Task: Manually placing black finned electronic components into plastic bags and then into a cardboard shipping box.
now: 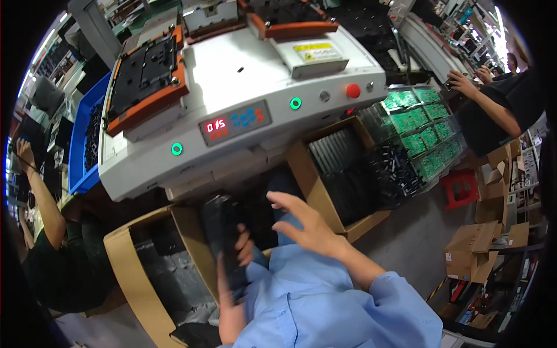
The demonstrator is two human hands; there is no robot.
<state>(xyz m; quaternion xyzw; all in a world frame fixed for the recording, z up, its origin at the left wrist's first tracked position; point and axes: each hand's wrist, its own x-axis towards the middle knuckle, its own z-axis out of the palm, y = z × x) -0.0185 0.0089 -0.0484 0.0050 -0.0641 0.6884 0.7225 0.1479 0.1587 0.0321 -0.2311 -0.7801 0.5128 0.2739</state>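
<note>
Head view: The left hand [244,248] holds a long black object [221,235] in front of the body, between the left carton [126,264] and the right carton [316,184]. Its grip is closed around the object, fingers on the right side; the near-upright attitude probably leaves the upper end free. The right hand [307,225] is empty, its grip spread, thumb apart from the fingers, beside the object but not touching it.

Both cartons stand open below the front of the white machine [214,64], presumably to keep their contents within reach of either hand. The right carton holds dark flat pieces set on edge in a row, an arrangement that likely suits removal one at a time. Orange-framed fixtures [181,78] sit on top of the machine, apparently to locate parts.

The object is motion-blurred; its type and surface detail cannot be determined. The left palm is hidden behind it. The left carton's contents appear as grey, film-like wrapping, not identifiable further. The upper fixtures are cut off by the picture edge.
</note>
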